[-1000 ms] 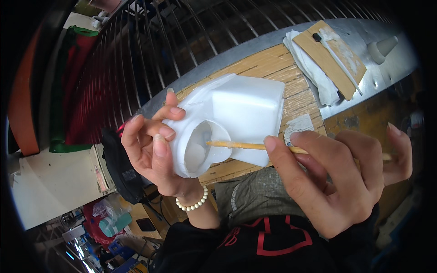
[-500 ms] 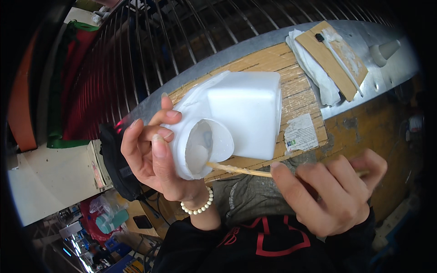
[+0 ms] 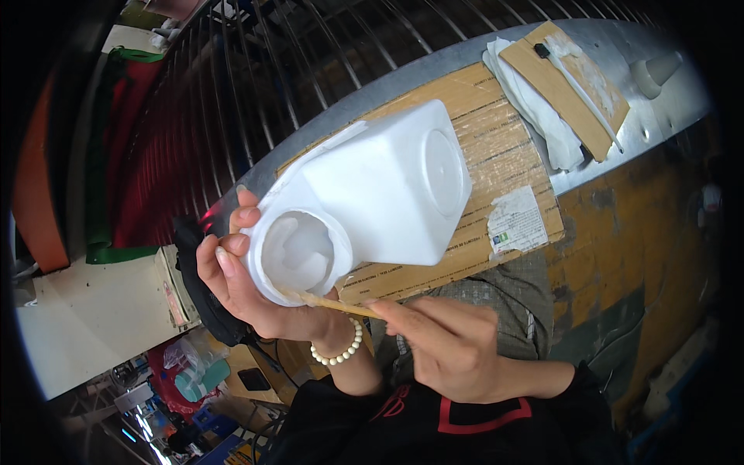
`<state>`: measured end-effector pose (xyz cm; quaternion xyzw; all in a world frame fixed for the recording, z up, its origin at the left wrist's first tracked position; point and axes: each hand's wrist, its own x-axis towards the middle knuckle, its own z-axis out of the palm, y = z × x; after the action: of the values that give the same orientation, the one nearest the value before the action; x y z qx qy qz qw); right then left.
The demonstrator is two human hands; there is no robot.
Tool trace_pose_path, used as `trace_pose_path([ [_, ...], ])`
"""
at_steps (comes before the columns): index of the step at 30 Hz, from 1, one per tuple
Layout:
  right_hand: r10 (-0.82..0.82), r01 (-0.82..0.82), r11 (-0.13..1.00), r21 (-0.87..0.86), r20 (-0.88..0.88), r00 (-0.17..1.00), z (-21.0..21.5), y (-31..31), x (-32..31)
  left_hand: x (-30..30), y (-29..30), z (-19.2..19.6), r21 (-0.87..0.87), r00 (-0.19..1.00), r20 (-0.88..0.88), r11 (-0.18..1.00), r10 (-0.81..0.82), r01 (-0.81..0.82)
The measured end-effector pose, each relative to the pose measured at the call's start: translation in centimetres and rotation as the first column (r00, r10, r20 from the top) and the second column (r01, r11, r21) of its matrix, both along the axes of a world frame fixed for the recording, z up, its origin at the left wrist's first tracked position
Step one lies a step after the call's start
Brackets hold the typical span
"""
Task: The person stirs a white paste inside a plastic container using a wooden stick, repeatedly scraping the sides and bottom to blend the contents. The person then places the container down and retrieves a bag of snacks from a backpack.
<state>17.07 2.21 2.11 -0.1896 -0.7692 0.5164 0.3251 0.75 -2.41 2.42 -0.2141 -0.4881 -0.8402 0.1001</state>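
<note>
A white, box-shaped plastic part (image 3: 372,182) with a wide round opening is tilted over the cardboard, its opening turned up toward me. My left hand (image 3: 256,298) grips it around the outside of the round collar, thumb and fingers closed along the left side. Pale, lumpy shapes show inside the opening. Between the thumb and fingers of my right hand (image 3: 449,349) is a thin wooden stick (image 3: 341,306). Its whitish, coated tip touches the lower rim of the opening.
A cardboard sheet (image 3: 508,151) covers part of the metal table (image 3: 577,180). To the far right lie a folded white cloth (image 3: 535,116), a smaller cardboard piece (image 3: 597,143) with a white brush (image 3: 577,97), and a grey cone-shaped thing (image 3: 655,75). Metal bars (image 3: 310,66) stand beyond.
The plastic part has turned, so its opening faces me more and its end face shows. My right hand has moved left, and the stick's tip has slid leftward along the lower rim.
</note>
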Motion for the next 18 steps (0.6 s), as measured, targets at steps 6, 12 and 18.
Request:
trace_pose_path([
  [6, 0.116, -0.137, 0.919, -0.370, -0.077, 0.990, -0.6, -1.2, -0.5, 0.1, 0.4, 0.0, -0.015, 0.991, -0.002, 0.991, 0.132, -0.132],
  [12, 0.265, -0.381, 0.441, -0.813, -0.287, 0.920, -0.5, -2.0, -0.7, 0.7, 0.6, -0.1, 0.009, 0.984, 0.038, 0.985, 0.172, -0.172],
  [18, 0.278, -0.276, 0.421, -0.864, -0.167, 0.946, 1.0, 0.3, 1.1, 0.6, 0.8, 0.4, -0.056, 0.988, -0.004, 0.987, 0.153, -0.152],
])
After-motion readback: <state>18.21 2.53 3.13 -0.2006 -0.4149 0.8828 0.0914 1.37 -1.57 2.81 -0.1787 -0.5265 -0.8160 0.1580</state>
